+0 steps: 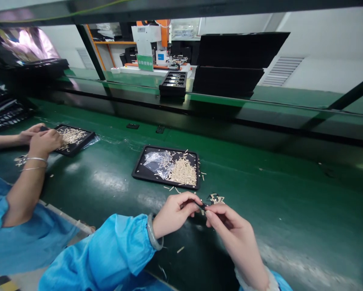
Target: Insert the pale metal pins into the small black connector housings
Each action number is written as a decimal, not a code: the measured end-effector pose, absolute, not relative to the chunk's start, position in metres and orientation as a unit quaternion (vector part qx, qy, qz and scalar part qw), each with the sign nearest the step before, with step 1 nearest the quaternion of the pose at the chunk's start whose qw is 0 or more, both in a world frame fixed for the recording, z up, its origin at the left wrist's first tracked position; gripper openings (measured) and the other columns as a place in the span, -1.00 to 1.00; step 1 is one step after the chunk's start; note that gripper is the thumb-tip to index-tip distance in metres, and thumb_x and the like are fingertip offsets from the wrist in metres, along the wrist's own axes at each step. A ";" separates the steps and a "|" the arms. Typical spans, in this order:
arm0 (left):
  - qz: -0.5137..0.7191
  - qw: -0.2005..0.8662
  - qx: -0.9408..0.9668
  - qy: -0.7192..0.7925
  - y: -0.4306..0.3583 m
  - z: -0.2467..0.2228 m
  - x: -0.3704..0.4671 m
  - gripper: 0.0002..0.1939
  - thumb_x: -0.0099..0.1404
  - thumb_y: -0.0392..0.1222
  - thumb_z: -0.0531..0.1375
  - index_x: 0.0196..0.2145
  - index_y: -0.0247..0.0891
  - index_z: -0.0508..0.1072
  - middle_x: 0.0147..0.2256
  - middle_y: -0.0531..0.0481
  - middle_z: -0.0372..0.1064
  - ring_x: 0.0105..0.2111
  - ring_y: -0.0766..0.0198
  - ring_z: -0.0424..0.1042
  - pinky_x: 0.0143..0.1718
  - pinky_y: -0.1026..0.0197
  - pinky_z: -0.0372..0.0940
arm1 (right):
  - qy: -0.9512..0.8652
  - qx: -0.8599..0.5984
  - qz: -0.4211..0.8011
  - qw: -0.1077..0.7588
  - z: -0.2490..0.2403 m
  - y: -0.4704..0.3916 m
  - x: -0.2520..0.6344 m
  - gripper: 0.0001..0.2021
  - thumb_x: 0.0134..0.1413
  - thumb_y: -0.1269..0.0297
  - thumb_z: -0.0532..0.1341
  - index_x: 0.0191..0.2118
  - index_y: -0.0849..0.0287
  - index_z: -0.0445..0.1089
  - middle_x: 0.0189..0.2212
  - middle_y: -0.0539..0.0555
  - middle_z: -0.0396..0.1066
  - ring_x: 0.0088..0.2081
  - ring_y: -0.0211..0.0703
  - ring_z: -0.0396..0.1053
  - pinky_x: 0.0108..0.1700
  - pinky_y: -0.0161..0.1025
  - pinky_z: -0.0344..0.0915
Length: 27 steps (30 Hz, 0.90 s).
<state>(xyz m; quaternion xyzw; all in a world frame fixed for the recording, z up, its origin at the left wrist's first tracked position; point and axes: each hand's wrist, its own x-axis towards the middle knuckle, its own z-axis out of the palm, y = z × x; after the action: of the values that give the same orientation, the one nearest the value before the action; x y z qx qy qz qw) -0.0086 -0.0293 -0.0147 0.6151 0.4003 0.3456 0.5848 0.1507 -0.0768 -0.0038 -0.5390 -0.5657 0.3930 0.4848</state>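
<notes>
Between my two hands is a small dark part (pixel 203 206), mostly hidden by fingertips. My left hand (pixel 179 212), with a bangle at the wrist, pinches its left end. On its right end, the thumb and fingers of my right hand (pixel 233 230) are closed. Just beyond the fingers lies a small heap of pale and black pieces (pixel 216 199). Farther off, a black tray (pixel 142 176) holds a pile of small cream-coloured strips (pixel 184 171) and a clear plastic bag (pixel 159 162). Several strips lie loose near the tray.
At the left, a co-worker's hands (pixel 43 139) work beside another black tray (pixel 87 139) of strips. Two flat black pieces (pixel 133 126) lie toward the back of the green table (pixel 278 194). A raised shelf behind bears stacked black trays (pixel 173 87) and black panels (pixel 230 64).
</notes>
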 end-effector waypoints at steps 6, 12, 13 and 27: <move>0.361 0.471 0.699 0.400 -0.029 -0.008 -0.011 -0.83 0.21 -0.34 0.06 -0.34 -0.24 0.45 -0.37 0.02 0.43 -0.40 0.33 0.39 -0.31 0.32 0.27 | -0.514 -0.535 0.471 0.477 0.001 -0.078 0.147 -0.85 0.03 0.20 0.22 -0.38 0.18 0.40 -0.56 0.02 0.41 -0.56 -0.22 0.36 -0.45 -0.30 0.32; 0.358 0.423 0.734 0.392 -0.027 -0.008 -0.013 -0.80 0.21 -0.38 0.04 -0.34 -0.24 0.45 -0.35 0.03 0.42 -0.37 0.34 0.38 -0.26 0.33 0.25 | -0.486 -0.514 0.534 0.463 0.002 -0.074 0.149 -0.83 0.02 0.19 0.24 -0.42 0.19 0.38 -0.55 0.02 0.42 -0.54 -0.23 0.38 -0.41 -0.30 0.31; 0.358 0.414 0.741 0.390 -0.027 -0.008 -0.013 -0.80 0.21 -0.39 0.04 -0.34 -0.24 0.44 -0.35 0.02 0.42 -0.36 0.34 0.38 -0.25 0.33 0.24 | -0.485 -0.513 0.537 0.462 0.001 -0.073 0.149 -0.83 0.01 0.19 0.24 -0.42 0.19 0.38 -0.55 0.02 0.42 -0.53 -0.23 0.38 -0.41 -0.31 0.30; 0.323 0.291 0.821 0.370 -0.028 -0.018 -0.018 -0.72 0.24 -0.40 -0.02 -0.24 -0.21 0.44 -0.35 -0.04 0.37 -0.34 0.29 0.34 -0.24 0.26 0.24 | -0.516 -0.540 0.511 0.425 -0.003 -0.072 0.149 -0.77 -0.02 0.10 0.24 -0.44 0.19 0.35 -0.57 0.03 0.38 -0.50 -0.17 0.39 -0.39 -0.26 0.34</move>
<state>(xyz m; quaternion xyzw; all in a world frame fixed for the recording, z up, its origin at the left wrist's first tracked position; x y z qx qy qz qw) -0.0179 -0.0279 -0.0177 0.8206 0.3705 0.3233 0.2912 0.1491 -0.0717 -0.0026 -0.5404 -0.5163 0.5106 0.4251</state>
